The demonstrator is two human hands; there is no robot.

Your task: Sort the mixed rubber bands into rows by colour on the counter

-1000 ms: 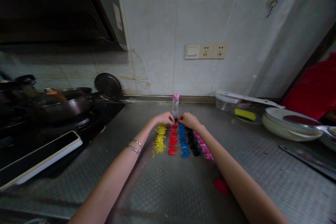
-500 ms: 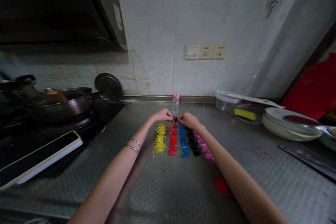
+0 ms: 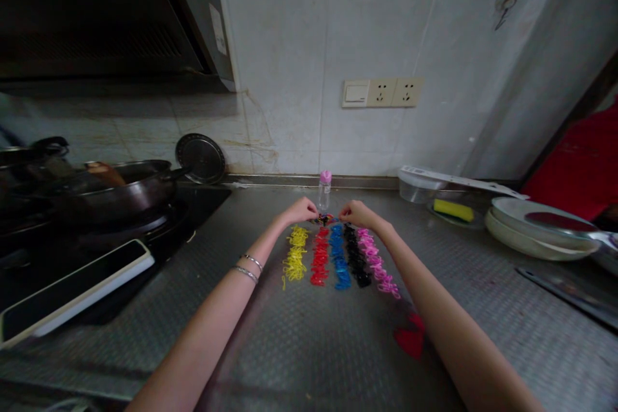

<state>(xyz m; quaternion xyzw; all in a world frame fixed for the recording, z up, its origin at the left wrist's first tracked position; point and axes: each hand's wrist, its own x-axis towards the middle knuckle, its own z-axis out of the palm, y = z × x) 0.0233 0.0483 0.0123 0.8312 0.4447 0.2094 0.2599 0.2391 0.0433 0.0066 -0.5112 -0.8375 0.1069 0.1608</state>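
Observation:
Small rubber bands lie on the steel counter in rows by colour: yellow bands (image 3: 295, 254), red bands (image 3: 319, 257), blue bands (image 3: 340, 259), black bands (image 3: 357, 257) and pink bands (image 3: 377, 261). Beyond the red row is a little mixed-colour pile (image 3: 324, 219). My left hand (image 3: 302, 209) is at the pile's left side, fingertips pinched together. At its right side my right hand (image 3: 356, 213) also has its fingers pressed together. Anything inside either pinch is too small to make out. A clear bottle with a pink cap (image 3: 324, 190) stands just behind the pile.
At left, a pan (image 3: 130, 196) sits on the stove beside a white-edged phone-like slab (image 3: 80, 290). On the right are a clear tub (image 3: 418, 187), a yellow sponge (image 3: 452, 210), stacked bowls (image 3: 531, 241) and a dark knife-like tool (image 3: 564, 293). A red piece (image 3: 409, 340) lies near my right forearm.
My right hand has shifted right, away from the mixed pile, uncovering more of it and of the pink row. My left hand has stayed nearly in place.

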